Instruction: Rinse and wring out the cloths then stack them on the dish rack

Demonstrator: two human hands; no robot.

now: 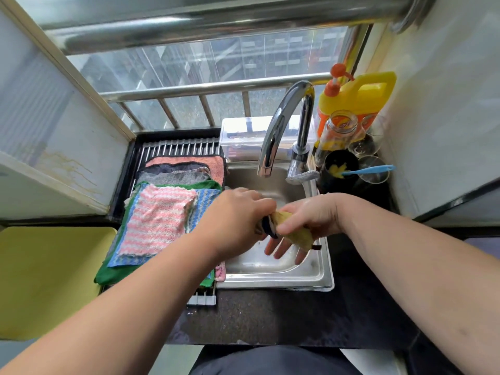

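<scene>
both my left hand (238,212) and right hand (311,216) have fingers clamped on the yellow cloth (296,232), held above the sink (320,277); other cloths (157,220) lie stacked on the dish rack (176,148) beside it.

Yellow fabric cloth (296,232) you held showed dark navy edge. Pink-and-white zigzag cloth (157,220) lay over blue-striped cloth (201,204), over plain green cloth (113,274).
</scene>
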